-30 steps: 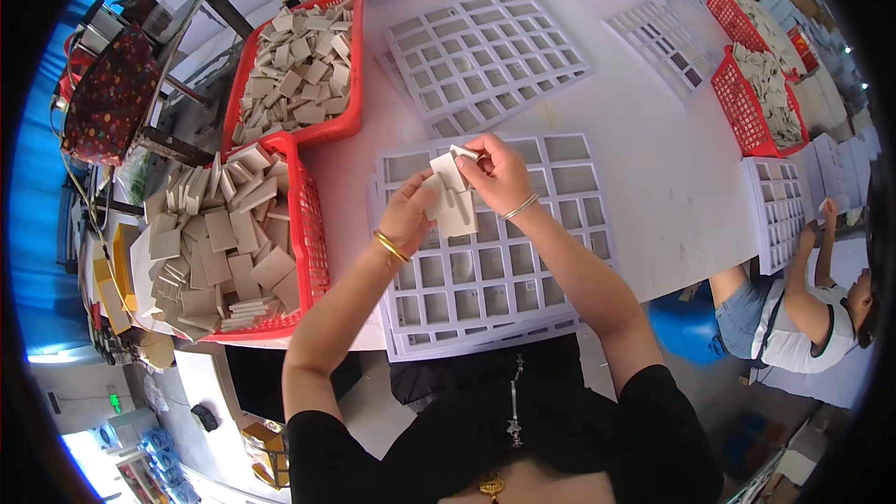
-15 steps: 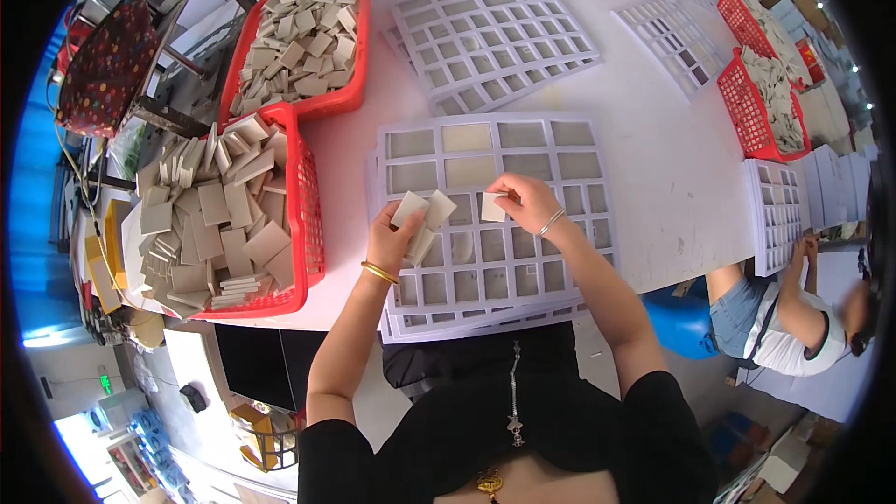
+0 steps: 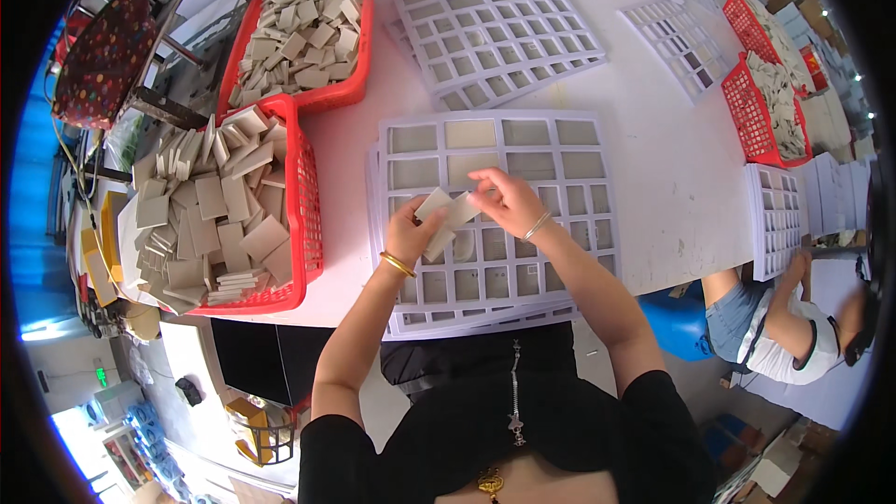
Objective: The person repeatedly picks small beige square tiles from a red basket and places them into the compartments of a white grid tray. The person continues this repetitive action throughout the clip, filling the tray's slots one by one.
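My left hand (image 3: 408,235) is closed on several small pale tiles (image 3: 433,203), fanned out above the white gridded frame (image 3: 504,306). My right hand (image 3: 509,203) has reached them from the right. Its index finger is stretched out, and its lower fingertips touch the edge of the rightmost tile (image 3: 463,212); I see no firm pinch. The frame is divided into larger cells at the far end and smaller ones nearer me. Two far cells look paler, like the cream cell (image 3: 470,134). My right hand and the tiles hide several middle cells.
To my left stand a near red basket (image 3: 305,215) and a far red basket (image 3: 367,28), both heaped with tiles. Other gridded frames (image 3: 504,33) lie beyond. Red baskets (image 3: 747,117) stand far right. Another person (image 3: 784,327) sits at the right.
My right hand has moved slightly left to the tiles in my left hand; the single tile it pinched no longer shows. My left hand has shifted a little right with its tiles.
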A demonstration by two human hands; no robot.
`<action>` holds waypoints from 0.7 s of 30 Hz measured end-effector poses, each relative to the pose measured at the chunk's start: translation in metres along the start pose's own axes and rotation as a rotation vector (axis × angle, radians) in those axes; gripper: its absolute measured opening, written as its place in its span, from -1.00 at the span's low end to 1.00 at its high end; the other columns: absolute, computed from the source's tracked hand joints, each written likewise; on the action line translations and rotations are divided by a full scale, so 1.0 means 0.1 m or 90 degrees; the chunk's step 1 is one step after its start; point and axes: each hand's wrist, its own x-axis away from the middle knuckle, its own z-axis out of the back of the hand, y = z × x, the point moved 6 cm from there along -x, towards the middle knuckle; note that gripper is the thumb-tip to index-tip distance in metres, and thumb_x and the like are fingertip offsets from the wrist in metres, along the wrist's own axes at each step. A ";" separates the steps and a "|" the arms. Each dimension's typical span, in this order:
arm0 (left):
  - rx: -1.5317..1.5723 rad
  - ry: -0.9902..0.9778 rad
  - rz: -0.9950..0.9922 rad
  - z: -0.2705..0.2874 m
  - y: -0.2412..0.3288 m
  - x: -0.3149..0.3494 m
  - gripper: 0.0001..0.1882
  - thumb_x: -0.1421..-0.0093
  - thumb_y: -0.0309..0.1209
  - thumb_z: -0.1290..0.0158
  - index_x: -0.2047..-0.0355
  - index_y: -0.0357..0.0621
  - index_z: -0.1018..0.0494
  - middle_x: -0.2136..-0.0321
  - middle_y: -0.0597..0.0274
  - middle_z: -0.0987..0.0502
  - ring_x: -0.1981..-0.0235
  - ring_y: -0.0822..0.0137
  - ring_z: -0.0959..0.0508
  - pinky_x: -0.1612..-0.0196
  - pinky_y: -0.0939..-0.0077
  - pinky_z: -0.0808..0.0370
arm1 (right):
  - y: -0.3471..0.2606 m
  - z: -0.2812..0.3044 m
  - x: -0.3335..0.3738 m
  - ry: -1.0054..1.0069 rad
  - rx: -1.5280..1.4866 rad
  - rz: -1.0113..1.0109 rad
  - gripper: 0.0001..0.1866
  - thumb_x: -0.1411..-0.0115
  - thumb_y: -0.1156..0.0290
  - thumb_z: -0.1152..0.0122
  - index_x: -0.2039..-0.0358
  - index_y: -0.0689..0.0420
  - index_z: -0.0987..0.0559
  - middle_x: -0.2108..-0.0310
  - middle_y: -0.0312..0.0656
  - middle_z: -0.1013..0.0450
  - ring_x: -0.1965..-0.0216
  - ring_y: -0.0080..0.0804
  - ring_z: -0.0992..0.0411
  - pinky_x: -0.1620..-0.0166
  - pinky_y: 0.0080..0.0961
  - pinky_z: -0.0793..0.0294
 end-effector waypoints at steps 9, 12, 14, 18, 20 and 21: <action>0.216 -0.017 0.086 0.23 -0.12 -0.08 -0.70 -0.22 -0.43 0.07 0.05 -0.24 -0.34 0.27 0.19 -0.51 0.35 0.41 -0.54 0.32 0.52 -0.53 | 0.19 -0.18 -0.18 -0.064 0.031 0.041 -0.71 -0.08 0.55 -0.11 0.14 0.06 -0.50 0.30 -0.11 -0.51 0.28 -0.15 -0.49 0.21 -0.34 -0.48; 0.183 -0.051 0.090 0.29 -0.05 -0.07 -0.71 -0.21 -0.46 0.12 0.06 -0.27 -0.34 0.24 0.17 -0.50 0.32 0.42 -0.53 0.28 0.52 -0.53 | 0.17 -0.26 -0.20 -0.123 0.110 0.078 -0.73 -0.06 0.55 -0.10 0.19 0.05 -0.54 0.26 -0.16 -0.47 0.24 -0.15 -0.46 0.20 -0.30 -0.48; 0.146 -0.075 0.065 0.30 -0.03 -0.07 -0.72 -0.22 -0.46 0.07 0.06 -0.27 -0.33 0.24 0.18 -0.50 0.31 0.43 -0.53 0.27 0.54 -0.52 | 0.13 -0.32 -0.19 -0.138 0.159 0.074 -0.73 -0.05 0.54 -0.12 0.20 0.03 -0.56 0.24 -0.19 -0.43 0.22 -0.17 -0.45 0.20 -0.29 -0.47; 0.103 -0.103 0.041 0.23 0.16 -0.01 -0.70 -0.22 -0.42 -0.05 0.06 -0.27 -0.34 0.25 0.22 -0.50 0.30 0.49 -0.52 0.27 0.58 -0.51 | -0.04 -0.33 -0.18 -0.088 0.296 0.151 -0.79 -0.01 0.54 -0.14 0.31 0.03 -0.61 0.25 -0.21 -0.38 0.21 -0.22 -0.41 0.21 -0.27 -0.47; 0.097 -0.109 0.049 0.20 0.17 0.00 -0.69 -0.22 -0.40 -0.09 0.08 -0.28 -0.37 0.26 0.25 -0.51 0.30 0.52 -0.51 0.28 0.60 -0.51 | -0.09 -0.34 -0.17 -0.098 0.354 0.182 -0.81 0.01 0.55 -0.16 0.36 0.04 -0.62 0.27 -0.21 -0.38 0.21 -0.24 -0.39 0.23 -0.28 -0.47; 0.094 -0.104 0.054 0.18 0.17 0.00 -0.69 -0.21 -0.39 -0.10 0.09 -0.28 -0.39 0.27 0.26 -0.52 0.30 0.53 -0.51 0.28 0.60 -0.50 | -0.09 -0.35 -0.17 -0.100 0.373 0.212 -0.82 0.03 0.56 -0.17 0.39 0.05 -0.62 0.28 -0.21 -0.38 0.20 -0.24 -0.38 0.24 -0.28 -0.47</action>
